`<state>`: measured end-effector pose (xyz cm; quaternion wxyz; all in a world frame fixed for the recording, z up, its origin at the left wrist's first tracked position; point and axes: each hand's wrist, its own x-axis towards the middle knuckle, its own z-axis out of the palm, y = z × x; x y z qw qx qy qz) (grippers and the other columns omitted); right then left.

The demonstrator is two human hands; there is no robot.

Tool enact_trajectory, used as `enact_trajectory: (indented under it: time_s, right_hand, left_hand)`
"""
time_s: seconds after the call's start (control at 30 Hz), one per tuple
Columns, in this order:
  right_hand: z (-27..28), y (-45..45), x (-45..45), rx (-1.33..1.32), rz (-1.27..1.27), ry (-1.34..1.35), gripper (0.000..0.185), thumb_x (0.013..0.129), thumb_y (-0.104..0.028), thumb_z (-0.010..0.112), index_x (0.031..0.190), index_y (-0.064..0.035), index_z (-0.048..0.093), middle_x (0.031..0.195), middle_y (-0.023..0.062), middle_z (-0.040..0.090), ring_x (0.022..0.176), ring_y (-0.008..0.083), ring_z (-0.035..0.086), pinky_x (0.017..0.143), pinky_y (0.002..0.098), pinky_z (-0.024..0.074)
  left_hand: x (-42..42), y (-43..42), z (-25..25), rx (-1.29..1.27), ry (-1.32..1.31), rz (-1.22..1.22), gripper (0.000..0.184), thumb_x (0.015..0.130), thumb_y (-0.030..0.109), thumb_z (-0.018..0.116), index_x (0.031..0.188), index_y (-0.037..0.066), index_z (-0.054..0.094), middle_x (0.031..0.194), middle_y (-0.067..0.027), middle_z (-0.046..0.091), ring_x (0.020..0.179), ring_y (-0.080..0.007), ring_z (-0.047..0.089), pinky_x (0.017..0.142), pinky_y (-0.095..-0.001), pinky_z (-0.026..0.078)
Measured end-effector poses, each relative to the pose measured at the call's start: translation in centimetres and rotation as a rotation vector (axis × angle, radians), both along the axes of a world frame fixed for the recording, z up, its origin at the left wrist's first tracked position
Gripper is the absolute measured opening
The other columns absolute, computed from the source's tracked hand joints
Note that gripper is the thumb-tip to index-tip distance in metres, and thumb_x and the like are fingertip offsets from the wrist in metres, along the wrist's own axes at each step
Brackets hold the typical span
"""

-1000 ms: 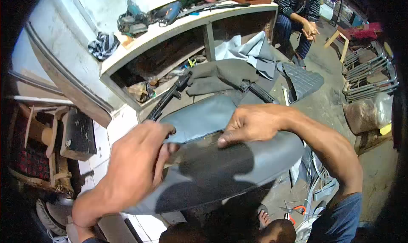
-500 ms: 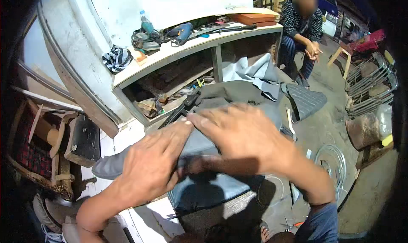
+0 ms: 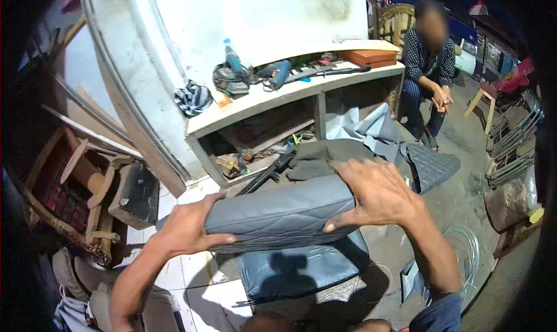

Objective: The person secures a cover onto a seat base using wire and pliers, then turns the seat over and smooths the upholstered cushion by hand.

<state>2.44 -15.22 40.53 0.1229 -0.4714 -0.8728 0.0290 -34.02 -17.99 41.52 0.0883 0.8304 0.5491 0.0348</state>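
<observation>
A dark grey padded cushion point(image 3: 278, 210) with quilted stitching along its near side is gripped at both ends. My left hand point(image 3: 188, 224) wraps round its left end, thumb pressed on the stitched side. At the right end, my right hand point(image 3: 377, 195) has its fingers over the top and its thumb on the near side. Below the cushion lies a shiny blue-grey padded seat point(image 3: 307, 268), partly in shadow. Behind it, dark fabric point(image 3: 331, 155) is spread out, and a quilted dark piece point(image 3: 432, 166) lies to the right.
A low shelf unit point(image 3: 319, 114) carries power tools point(image 3: 275, 74) and a striped cloth point(image 3: 193, 97). A person point(image 3: 429, 65) sits at its right end. On the left are a wooden chair frame point(image 3: 75, 187) and a black cushion block point(image 3: 136, 195). Coiled wire point(image 3: 464, 245) lies at right.
My hands were close together on top of the cushion; now they are apart at its two ends. The cushion's quilted side faces me now. The view has shifted left.
</observation>
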Motion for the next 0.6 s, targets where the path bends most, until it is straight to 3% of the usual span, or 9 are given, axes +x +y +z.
enact_trajectory:
  time_s: [0.03, 0.1, 0.17, 0.23, 0.3, 0.33, 0.43, 0.47, 0.6]
  right_hand:
    - [0.1, -0.4, -0.9, 0.009, 0.010, 0.006, 0.099, 0.062, -0.066, 0.081, 0.133, -0.0001, 0.055, 0.111, 0.0194, 0.065, 0.103, 0.0352, 0.065, 0.088, 0.0469, 0.0500]
    - [-0.6, -1.0, -3.7, 0.452, 0.221, 0.100, 0.094, 0.068, -0.060, 0.079, 0.137, 0.0003, 0.052, 0.125, 0.0207, 0.062, 0.114, 0.0348, 0.062, 0.099, 0.0499, 0.0473]
    - [-3.5, -1.7, -7.9, 0.487, 0.331, 0.009, 0.089, 0.074, -0.051, 0.077, 0.139, 0.0019, 0.049, 0.135, 0.0212, 0.057, 0.118, 0.0338, 0.061, 0.105, 0.0529, 0.0438]
    - [-3.7, -1.3, -8.0, 0.495, 0.290, 0.050, 0.083, 0.074, -0.044, 0.077, 0.137, 0.0035, 0.050, 0.130, 0.0197, 0.060, 0.116, 0.0319, 0.062, 0.104, 0.0497, 0.0457]
    - [-3.8, -1.0, -7.5, 0.395, 0.253, 0.143, 0.049, 0.091, -0.023, 0.055, 0.129, 0.0073, 0.054, 0.121, 0.0198, 0.063, 0.116, 0.0278, 0.062, 0.105, 0.0487, 0.0461]
    - [-4.0, -0.5, -7.3, 0.396, 0.253, 0.150, 0.047, 0.088, -0.022, 0.058, 0.126, 0.0054, 0.056, 0.119, 0.0186, 0.064, 0.113, 0.0274, 0.064, 0.102, 0.0460, 0.0489]
    - [-3.3, 0.1, -6.2, 0.357, 0.205, 0.120, 0.047, 0.087, -0.023, 0.060, 0.124, 0.0049, 0.057, 0.119, 0.0186, 0.064, 0.112, 0.0287, 0.065, 0.102, 0.0458, 0.0488]
    - [-3.9, 0.7, -5.6, 0.375, 0.202, 0.115, 0.079, 0.073, -0.049, 0.079, 0.128, 0.0028, 0.054, 0.119, 0.0190, 0.064, 0.116, 0.0325, 0.063, 0.100, 0.0468, 0.0489]
    - [-3.3, 0.4, -3.9, 0.364, 0.188, 0.209, 0.081, 0.072, -0.056, 0.079, 0.124, 0.0027, 0.057, 0.114, 0.0201, 0.066, 0.106, 0.0357, 0.065, 0.096, 0.0467, 0.0497]
  left_hand:
    - [1.0, -0.7, 0.0, 0.009, 0.006, 0.010, 0.083, 0.073, 0.054, 0.082, 0.128, -0.002, 0.054, 0.106, -0.0277, 0.067, 0.101, -0.0433, 0.067, 0.089, -0.0461, 0.053]
    - [3.9, -0.6, -1.0, 0.494, -0.131, -0.211, 0.084, 0.075, 0.057, 0.077, 0.129, -0.004, 0.054, 0.112, -0.0246, 0.064, 0.105, -0.0408, 0.063, 0.090, -0.0457, 0.051]
    - [7.2, -1.2, -2.0, 0.549, 0.157, -0.215, 0.084, 0.076, 0.058, 0.074, 0.127, -0.006, 0.054, 0.111, -0.0192, 0.062, 0.102, -0.0348, 0.061, 0.086, -0.0433, 0.050]
    - [6.1, 0.4, -3.5, 0.637, 0.112, -0.263, 0.083, 0.076, 0.060, 0.073, 0.122, -0.007, 0.056, 0.099, -0.0166, 0.062, 0.088, -0.0303, 0.062, 0.076, -0.0402, 0.051]
    - [4.8, 0.7, -4.1, 0.679, 0.049, -0.318, 0.082, 0.076, 0.062, 0.071, 0.117, -0.007, 0.059, 0.091, -0.0150, 0.062, 0.080, -0.0296, 0.062, 0.072, -0.0374, 0.051]
    - [4.6, 0.8, -3.9, 0.656, 0.063, -0.290, 0.082, 0.074, 0.063, 0.072, 0.114, -0.007, 0.061, 0.087, -0.0147, 0.062, 0.076, -0.0297, 0.063, 0.069, -0.0366, 0.052]
    - [3.3, 0.9, -3.4, 0.586, 0.051, -0.204, 0.082, 0.068, 0.063, 0.077, 0.112, -0.005, 0.062, 0.090, -0.0155, 0.064, 0.080, -0.0309, 0.066, 0.071, -0.0374, 0.053]
    - [2.6, 0.9, -3.2, 0.598, 0.058, -0.201, 0.082, 0.068, 0.063, 0.077, 0.112, -0.005, 0.062, 0.090, -0.0155, 0.064, 0.080, -0.0309, 0.066, 0.071, -0.0374, 0.053]
    - [-1.9, -0.2, -4.1, 0.402, 0.082, -0.031, 0.078, 0.069, 0.059, 0.079, 0.114, -0.003, 0.062, 0.091, -0.0197, 0.068, 0.087, -0.0340, 0.070, 0.077, -0.0414, 0.055]
